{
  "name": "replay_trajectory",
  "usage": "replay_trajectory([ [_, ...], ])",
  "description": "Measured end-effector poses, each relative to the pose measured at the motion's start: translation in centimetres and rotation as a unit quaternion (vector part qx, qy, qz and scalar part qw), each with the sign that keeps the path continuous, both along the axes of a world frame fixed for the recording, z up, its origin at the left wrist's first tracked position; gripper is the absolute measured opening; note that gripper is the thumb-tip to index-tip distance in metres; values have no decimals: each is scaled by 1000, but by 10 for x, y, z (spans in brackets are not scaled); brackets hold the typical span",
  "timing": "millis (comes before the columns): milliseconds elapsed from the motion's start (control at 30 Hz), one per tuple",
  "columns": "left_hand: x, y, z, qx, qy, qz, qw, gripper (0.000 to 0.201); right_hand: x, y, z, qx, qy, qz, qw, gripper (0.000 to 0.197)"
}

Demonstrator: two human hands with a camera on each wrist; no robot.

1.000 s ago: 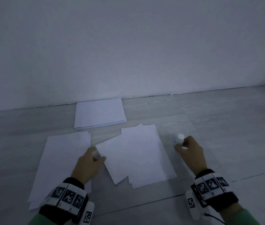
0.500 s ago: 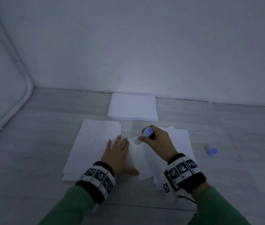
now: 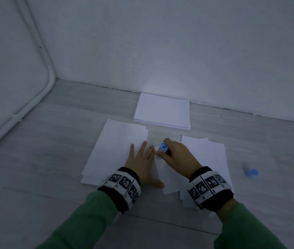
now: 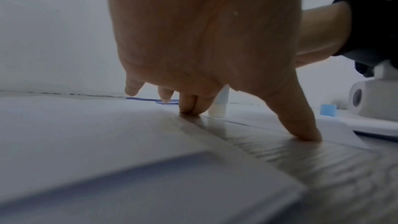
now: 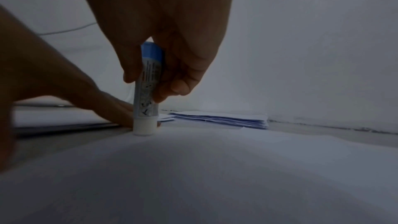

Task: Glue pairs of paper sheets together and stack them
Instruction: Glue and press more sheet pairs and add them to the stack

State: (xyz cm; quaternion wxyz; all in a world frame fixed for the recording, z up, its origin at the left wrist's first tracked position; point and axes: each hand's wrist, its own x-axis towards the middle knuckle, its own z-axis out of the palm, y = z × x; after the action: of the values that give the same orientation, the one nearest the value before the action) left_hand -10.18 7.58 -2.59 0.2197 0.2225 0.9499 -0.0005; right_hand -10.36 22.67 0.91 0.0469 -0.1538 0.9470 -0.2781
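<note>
Judging by size, the floor (image 3: 250, 144) carries three groups of paper. A neat stack (image 3: 162, 112) lies by the wall; its many layered edges in the right wrist view suggest several glued pairs are already set down there, though that is a guess. Nearer, a left pile (image 3: 117, 146) of loose sheets and a right pile (image 3: 209, 159) lie side by side with a strip of floor between, so there is plainly more gluing left.

The top sheet (image 3: 171, 177) of the right pile sits askew. The left hand (image 3: 142, 159) lies flat with straight, spread fingers, spanning the gap: fingertips at the left pile's edge, thumb holding the askew sheet's near edge down. The right hand (image 3: 176, 155) has its fingers curled round the glue stick (image 5: 148, 91), held upright with its white tip touching that sheet's far left corner. The stroke looks barely begun; pairing and stacking are yet to come.

The blue cap (image 3: 251, 172) lies on the floor, well off to the right.
</note>
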Motion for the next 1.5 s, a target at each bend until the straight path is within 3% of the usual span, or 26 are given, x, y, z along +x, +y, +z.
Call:
replay_trajectory([
  [200,-1,3,1,-43,-2,-16,999,131,32,12,-2,3,6,39,999,22],
  [500,-1,3,2,-40,-14,-16,999,136,73,31,4,-19,-19,66,997,26],
  [667,-2,4,4,-42,-25,-15,999,134,74,44,8,-103,-6,-21,994,23],
  [833,-2,4,6,-49,-34,-15,998,134,79,46,0,-48,0,-9,999,22],
  [1500,-1,5,10,-52,-52,-12,997,135,71,142,-6,-23,55,-214,975,19],
])
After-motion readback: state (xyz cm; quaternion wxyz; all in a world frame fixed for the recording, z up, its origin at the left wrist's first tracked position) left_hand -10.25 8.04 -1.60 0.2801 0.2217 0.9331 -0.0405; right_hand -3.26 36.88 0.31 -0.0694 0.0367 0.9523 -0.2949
